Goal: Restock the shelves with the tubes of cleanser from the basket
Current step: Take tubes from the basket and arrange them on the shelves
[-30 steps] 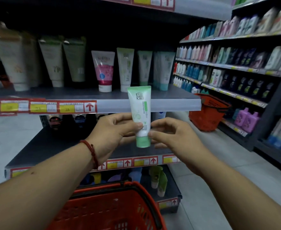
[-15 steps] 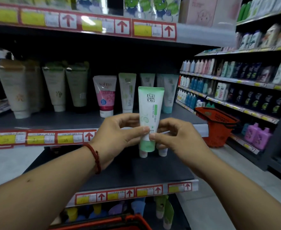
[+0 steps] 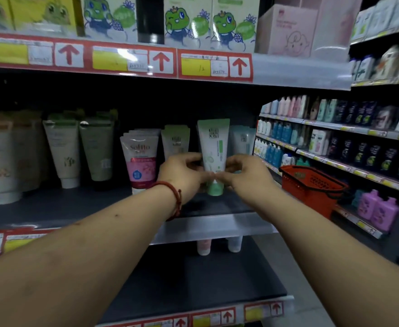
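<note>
A white and green tube of cleanser (image 3: 213, 147) stands cap-down over the dark middle shelf (image 3: 76, 206), between a green-topped tube (image 3: 175, 140) and a pale blue tube (image 3: 243, 140). My left hand (image 3: 182, 177) and my right hand (image 3: 245, 175) pinch its lower part from either side, fingertips meeting just above the green cap. A red cord bracelet sits on my left wrist. Whether the cap touches the shelf is unclear. The basket I carried is out of view.
Pink tubes (image 3: 140, 159) and several larger pale tubes (image 3: 63, 149) line the same shelf to the left. Frog-printed boxes (image 3: 186, 20) fill the shelf above. A red basket (image 3: 311, 185) rests at the right aisle shelving. Two tubes (image 3: 204, 246) stand on the lower shelf.
Both hands have carried the tube up and forward from in front of the shelf edge into the row of tubes. My view has tilted up, so the basket below has left the frame.
</note>
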Motion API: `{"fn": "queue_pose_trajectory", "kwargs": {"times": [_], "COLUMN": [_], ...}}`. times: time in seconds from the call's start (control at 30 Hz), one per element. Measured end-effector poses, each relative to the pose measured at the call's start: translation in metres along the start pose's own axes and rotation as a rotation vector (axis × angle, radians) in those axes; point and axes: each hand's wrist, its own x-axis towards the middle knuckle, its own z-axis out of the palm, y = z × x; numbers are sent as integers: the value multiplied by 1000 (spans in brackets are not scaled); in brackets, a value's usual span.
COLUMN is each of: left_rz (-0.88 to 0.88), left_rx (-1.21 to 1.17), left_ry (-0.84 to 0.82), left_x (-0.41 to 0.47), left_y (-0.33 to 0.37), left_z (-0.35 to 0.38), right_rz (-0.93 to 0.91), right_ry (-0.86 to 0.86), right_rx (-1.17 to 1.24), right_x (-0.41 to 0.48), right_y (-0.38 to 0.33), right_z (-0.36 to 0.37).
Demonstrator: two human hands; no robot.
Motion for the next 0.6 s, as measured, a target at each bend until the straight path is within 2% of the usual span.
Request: {"fn": "queue_pose_trajectory", "kwargs": {"times": [0.17, 0.23, 0.33, 0.43, 0.6], "left_rz": [-81, -161, -308, -451, -479], "left_rx": [183, 74, -224, -447, -546], "left_ry": [-177, -182, -157, -250, -285], "left_x": [11, 6, -6, -8, 5], "left_y": [-16, -17, -14, -7, -2], "left_z": [0, -3, -6, -13, -15], "right_rz": [40, 52, 102, 193, 286], "right_ry": [-74, -130, -172, -234, -274], "right_rx": [-39, 54, 235, 388, 511], "right_x": [4, -2, -11, -13, 1], "right_y": [30, 32, 32, 32, 29], "right_z": [0, -9, -24, -31, -23]}}
